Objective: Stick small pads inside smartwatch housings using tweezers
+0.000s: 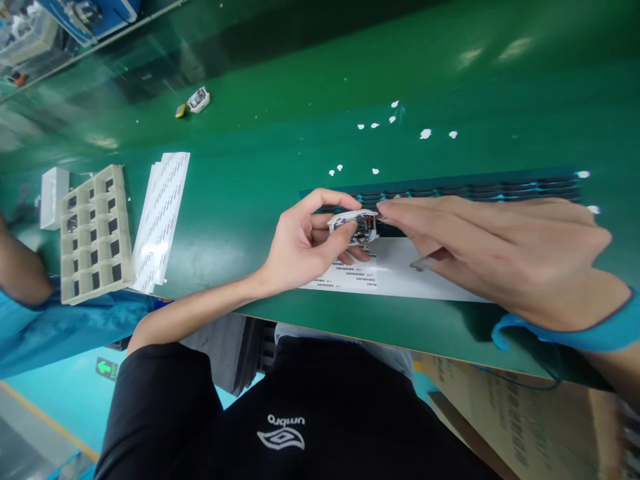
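My left hand (305, 243) grips a small white plastic housing (354, 228) with a circuit board showing in its open face; the thumb lies over the board. At the housing's right end are the fingertips of my right hand (500, 250), pressed together. Out from under that hand pokes the tip of a thin metal tool (419, 265), the rest of it hidden by the palm. Beneath both hands lies a white printed backing sheet (390, 270), and behind it a dark strip sheet (525, 189) with rows of narrow black pieces.
Small white round bits (425, 134) are scattered on the green table (265, 147). Another white housing (199, 100) sits farther back beside a yellow piece (181, 111). At left are a compartment tray (95, 233), printed sheets (163, 213), a white box (54, 198) and another person's arm (20, 263).
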`<action>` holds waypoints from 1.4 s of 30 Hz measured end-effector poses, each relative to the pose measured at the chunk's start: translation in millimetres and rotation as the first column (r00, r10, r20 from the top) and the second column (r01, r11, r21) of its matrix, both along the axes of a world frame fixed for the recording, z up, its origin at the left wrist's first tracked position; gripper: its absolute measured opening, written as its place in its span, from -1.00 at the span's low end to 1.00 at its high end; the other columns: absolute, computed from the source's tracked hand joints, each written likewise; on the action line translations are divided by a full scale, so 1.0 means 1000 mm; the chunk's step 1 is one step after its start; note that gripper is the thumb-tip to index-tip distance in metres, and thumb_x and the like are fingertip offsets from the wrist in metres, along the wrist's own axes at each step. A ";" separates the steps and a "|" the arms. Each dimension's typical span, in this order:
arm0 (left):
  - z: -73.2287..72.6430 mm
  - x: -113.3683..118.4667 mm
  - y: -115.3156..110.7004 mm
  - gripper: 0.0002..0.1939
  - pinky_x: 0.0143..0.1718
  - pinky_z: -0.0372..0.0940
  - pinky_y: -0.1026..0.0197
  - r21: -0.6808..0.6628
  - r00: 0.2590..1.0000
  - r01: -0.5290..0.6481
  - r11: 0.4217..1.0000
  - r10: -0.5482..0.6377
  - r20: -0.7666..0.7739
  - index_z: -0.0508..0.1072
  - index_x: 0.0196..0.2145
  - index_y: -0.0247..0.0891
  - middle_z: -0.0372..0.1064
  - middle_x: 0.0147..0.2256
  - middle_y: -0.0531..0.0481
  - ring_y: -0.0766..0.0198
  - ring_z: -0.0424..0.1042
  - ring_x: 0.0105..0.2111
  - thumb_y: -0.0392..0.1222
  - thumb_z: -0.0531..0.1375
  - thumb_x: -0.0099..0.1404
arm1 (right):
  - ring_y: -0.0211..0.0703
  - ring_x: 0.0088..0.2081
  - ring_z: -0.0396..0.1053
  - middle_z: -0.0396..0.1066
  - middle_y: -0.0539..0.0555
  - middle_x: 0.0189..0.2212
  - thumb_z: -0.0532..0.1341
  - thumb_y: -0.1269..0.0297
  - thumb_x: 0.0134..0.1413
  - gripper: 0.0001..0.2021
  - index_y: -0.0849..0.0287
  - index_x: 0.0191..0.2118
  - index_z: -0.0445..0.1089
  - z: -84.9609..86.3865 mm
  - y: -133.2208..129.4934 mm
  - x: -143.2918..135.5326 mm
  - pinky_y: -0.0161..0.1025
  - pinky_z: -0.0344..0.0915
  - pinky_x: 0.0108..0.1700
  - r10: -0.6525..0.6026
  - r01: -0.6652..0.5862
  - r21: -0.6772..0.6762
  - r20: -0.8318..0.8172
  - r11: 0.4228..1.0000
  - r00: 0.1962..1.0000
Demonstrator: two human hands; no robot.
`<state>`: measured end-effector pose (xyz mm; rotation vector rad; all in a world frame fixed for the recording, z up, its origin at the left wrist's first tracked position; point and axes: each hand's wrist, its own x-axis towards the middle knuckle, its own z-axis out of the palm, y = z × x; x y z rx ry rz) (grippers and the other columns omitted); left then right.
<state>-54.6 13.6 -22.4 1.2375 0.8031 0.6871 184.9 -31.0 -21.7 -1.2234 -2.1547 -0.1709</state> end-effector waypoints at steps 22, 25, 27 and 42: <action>-0.020 0.001 -0.010 -0.73 -0.58 0.37 0.45 0.433 0.999 -0.051 0.900 0.042 0.030 0.32 -0.19 -0.16 0.57 -0.46 0.19 0.40 0.61 -0.54 -0.09 0.37 0.47 | -0.38 -0.62 0.24 0.49 -0.10 -0.55 0.25 0.07 0.49 -0.74 0.06 -0.12 0.65 0.010 0.001 -0.033 -0.31 0.21 -0.52 -0.055 -0.147 -0.432 -0.422 0.890 0.905; -0.018 0.000 -0.007 -0.82 -0.52 0.40 0.43 0.525 1.000 0.003 0.851 -0.010 0.011 0.36 -0.08 -0.16 0.60 -0.42 0.17 0.43 0.58 -0.52 -0.14 0.31 0.52 | -0.35 -0.60 0.30 0.54 -0.06 -0.48 0.32 0.02 0.41 -0.73 0.09 -0.24 0.61 0.010 0.003 -0.032 -0.30 0.20 -0.54 -0.102 -0.173 -0.513 -0.465 0.841 0.879; -0.017 -0.001 -0.006 -0.79 -0.53 0.37 0.42 0.546 1.000 0.023 0.837 -0.029 0.002 0.38 -0.04 -0.16 0.58 -0.43 0.18 0.46 0.52 -0.55 -0.10 0.33 0.52 | -0.35 -0.58 0.33 0.56 -0.06 -0.47 0.35 0.03 0.39 -0.74 0.09 -0.25 0.58 0.010 0.002 -0.030 -0.31 0.19 -0.55 -0.092 -0.165 -0.482 -0.467 0.860 0.880; -0.008 -0.010 0.013 -0.89 -0.52 0.22 0.35 0.604 0.924 0.344 0.719 -0.146 -0.353 0.51 -0.14 -0.22 0.52 -0.43 0.11 0.48 0.33 -0.58 -0.17 0.22 0.56 | -0.34 -0.55 0.28 0.40 -0.01 -0.57 -0.01 -0.34 0.53 -0.28 0.08 -0.47 0.51 0.017 0.026 -0.003 -0.21 0.19 -0.50 -0.115 -0.211 -0.491 -0.552 0.845 0.826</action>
